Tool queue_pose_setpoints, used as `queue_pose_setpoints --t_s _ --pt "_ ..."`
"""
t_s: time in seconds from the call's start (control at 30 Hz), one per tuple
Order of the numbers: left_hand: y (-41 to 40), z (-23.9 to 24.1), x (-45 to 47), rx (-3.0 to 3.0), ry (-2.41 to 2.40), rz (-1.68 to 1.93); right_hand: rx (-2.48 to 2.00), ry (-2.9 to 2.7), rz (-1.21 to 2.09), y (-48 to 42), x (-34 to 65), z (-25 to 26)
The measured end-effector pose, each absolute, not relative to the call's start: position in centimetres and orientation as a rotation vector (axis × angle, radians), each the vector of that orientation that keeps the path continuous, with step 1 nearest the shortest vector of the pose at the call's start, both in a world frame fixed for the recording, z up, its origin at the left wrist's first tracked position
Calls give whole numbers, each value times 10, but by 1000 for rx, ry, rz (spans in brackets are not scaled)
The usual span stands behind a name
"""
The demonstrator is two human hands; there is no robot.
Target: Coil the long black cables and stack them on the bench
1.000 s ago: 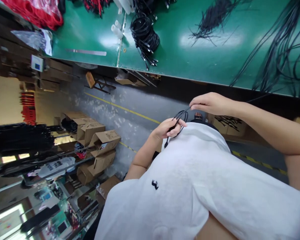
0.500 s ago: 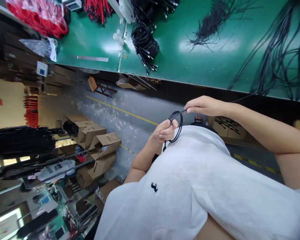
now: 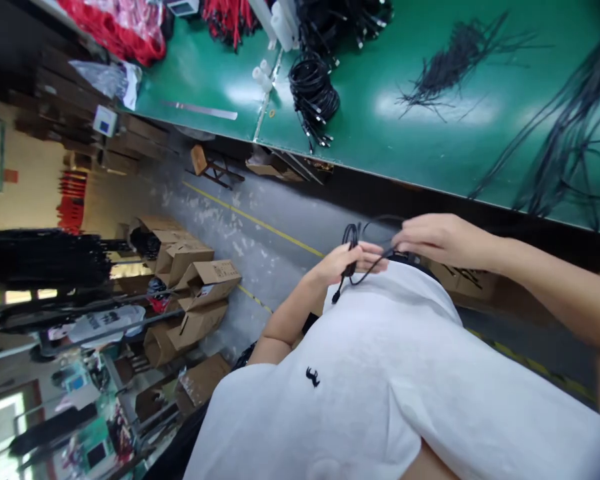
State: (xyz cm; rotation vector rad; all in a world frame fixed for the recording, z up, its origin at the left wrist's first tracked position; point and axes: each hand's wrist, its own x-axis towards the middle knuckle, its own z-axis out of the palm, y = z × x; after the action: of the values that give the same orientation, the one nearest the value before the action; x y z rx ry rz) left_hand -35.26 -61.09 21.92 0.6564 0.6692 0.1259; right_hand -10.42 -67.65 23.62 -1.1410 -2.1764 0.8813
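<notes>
Left hand [image 3: 353, 261] clamps cable [image 3: 351, 235] coil, keeping loops gathered. Right hand [image 3: 437, 240], at 3 o'clock, pinches loose strand taut. Worktop [image 3: 380, 133] at 12.

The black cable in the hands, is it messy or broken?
Not broken as far as the blurred view shows. The left hand grips the black cable in loops, a plug end dangling below, and the right hand pinches a strand. On the green table, loose cables sprawl untidily.
</notes>
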Motion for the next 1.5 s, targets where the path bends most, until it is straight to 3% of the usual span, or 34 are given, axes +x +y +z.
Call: queue_pose_setpoints --t_s 0.17,0.4,0.57,0.67,0.77,0.9,0.97,1.07,1.2,1.5 --pt "-624 224 -359 642 440 3 -1173 -2041 1040 -642 -96 227" --pt "-618 225 -370 455 741 97 -1275 -1852 1142 -638 -94 214" --pt "-608 234 -388 420 908 535 -1513 -1633 1334 -648 -57 150" --pt "-595 248 -404 433 933 853 -1824 -1568 1249 -675 -28 102" --pt "-582 260 -412 440 957 1026 -1960 -1797 1089 -706 -24 97" --pt "-577 249 -400 499 1021 801 -1534 -2297 853 -724 -74 162" --pt "-587 234 -386 588 988 541 -1221 -2366 792 -712 -106 198" --pt "-611 220 -370 689 806 202 -1151 -2335 716 -679 -132 229" --pt "-631 222 -366 719 553 3 -1168 -2283 877 -652 -130 230" --pt "-634 224 -374 551 622 220 -1396 -1849 1192 -640 -99 183"
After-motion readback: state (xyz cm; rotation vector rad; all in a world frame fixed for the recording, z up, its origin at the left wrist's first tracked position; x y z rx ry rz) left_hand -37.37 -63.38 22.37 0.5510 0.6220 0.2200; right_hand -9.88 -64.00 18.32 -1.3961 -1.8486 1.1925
